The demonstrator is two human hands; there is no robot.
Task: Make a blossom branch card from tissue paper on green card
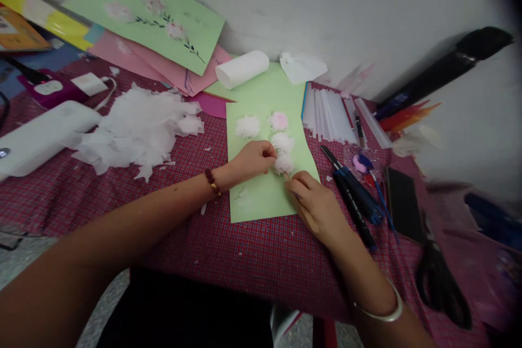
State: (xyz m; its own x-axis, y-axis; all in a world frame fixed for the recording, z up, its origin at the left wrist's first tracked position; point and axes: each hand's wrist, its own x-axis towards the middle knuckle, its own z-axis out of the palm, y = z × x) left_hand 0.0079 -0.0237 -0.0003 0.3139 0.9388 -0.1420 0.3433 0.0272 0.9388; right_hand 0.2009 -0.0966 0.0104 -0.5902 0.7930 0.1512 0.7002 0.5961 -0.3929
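A light green sheet of paper [261,196] lies on the checked tablecloth, with several fluffy white and pale pink paper flowers on it. My left hand [253,162] is closed in a pinch at the left edge of the lowest flower [284,163]; what its fingertips hold, if anything, is hidden. From the right, my right hand [316,204] closes round a thin, light-coloured stick [306,218] whose tip reaches that same flower's lower edge. Apart from this cluster, another white flower [247,126] sits at the sheet's upper left. Faint marks show near the sheet's lower left.
Left of the sheet is a heap of white tissue pieces [136,125]. Behind stand a paper roll [242,69] and a finished-looking flower picture [163,16]. To the right lie a utility knife [359,193], a black marker [354,209], a phone [404,204] and scissors [438,277].
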